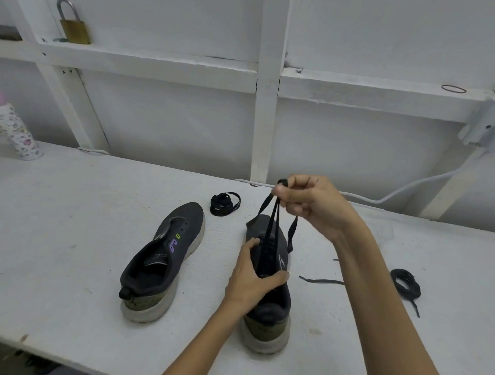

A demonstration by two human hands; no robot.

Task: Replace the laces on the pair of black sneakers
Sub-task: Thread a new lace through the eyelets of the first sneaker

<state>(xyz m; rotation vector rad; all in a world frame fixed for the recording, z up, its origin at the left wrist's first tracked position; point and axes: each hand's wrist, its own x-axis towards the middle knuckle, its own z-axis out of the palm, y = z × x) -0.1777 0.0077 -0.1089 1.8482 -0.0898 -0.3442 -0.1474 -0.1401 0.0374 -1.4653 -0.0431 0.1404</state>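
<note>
Two hands — two sneakers, lace aloft

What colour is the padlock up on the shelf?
The padlock is brass-gold with a silver shackle, shown in the head view.

Top of table: white paint, matt, scuffed and speckled. Uppers of left sneaker and right sneaker: dark knit cloth, matt. Their soles are pale, rubbery and soiled. The lace: flat black woven cloth, matt. Far left, padlock: dull brass-coloured body and glossy bright metal shackle. Wall beams: white paint, rough in places. Right, cable: white, smooth plastic.
</note>
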